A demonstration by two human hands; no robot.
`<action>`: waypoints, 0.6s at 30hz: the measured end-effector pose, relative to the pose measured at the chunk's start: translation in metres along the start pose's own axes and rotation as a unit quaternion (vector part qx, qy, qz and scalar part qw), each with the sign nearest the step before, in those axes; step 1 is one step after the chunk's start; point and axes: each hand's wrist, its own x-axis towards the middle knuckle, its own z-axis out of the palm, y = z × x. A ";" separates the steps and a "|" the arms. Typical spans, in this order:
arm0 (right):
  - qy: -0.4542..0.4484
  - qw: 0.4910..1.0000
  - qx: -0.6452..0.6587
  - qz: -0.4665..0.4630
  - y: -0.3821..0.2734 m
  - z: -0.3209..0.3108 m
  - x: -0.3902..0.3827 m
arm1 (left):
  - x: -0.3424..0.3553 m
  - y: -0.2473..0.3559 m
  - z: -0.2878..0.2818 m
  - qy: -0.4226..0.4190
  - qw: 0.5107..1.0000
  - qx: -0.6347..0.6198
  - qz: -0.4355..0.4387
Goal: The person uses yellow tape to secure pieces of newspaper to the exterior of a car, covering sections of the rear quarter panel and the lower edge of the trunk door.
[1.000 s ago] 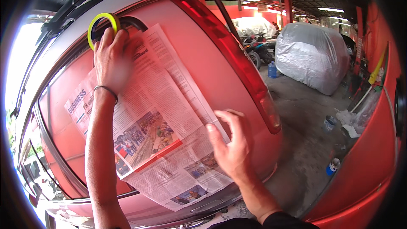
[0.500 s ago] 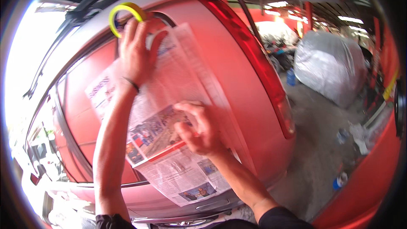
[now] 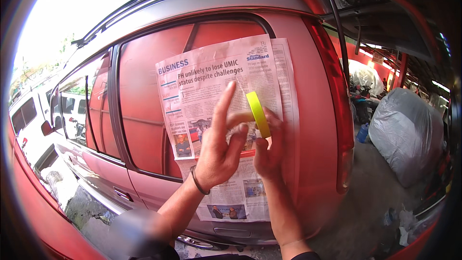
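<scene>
- Left hand [image 3: 219, 151]: index finger [image 3: 223, 108] extended upward; whether the other fingers grip anything cannot be told.
- Right hand [image 3: 270, 156]: fingers closed on the yellow tape roll [image 3: 258, 114], just right of the left index finger.
- Newspaper sheets [image 3: 211, 70]: behind both hands' fingers, against the vehicle [image 3: 317, 115].

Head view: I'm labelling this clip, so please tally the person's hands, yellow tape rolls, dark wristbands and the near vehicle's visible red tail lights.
Hands: 2, left hand and right hand
Yellow tape roll: 1
Dark wristband: 1
Red tail light: 1
Total: 5
</scene>
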 end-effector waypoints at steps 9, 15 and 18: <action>-0.055 0.996 -0.076 -0.007 -0.002 -0.006 -0.003 | 0.046 -0.019 -0.013 -0.022 0.942 0.301 0.146; -0.032 0.999 -0.018 0.022 -0.004 -0.006 -0.011 | 0.044 -0.041 -0.003 -0.002 0.974 0.226 0.023; -0.044 0.994 0.019 0.100 -0.010 -0.008 -0.012 | 0.040 -0.042 0.001 -0.001 0.973 0.232 0.010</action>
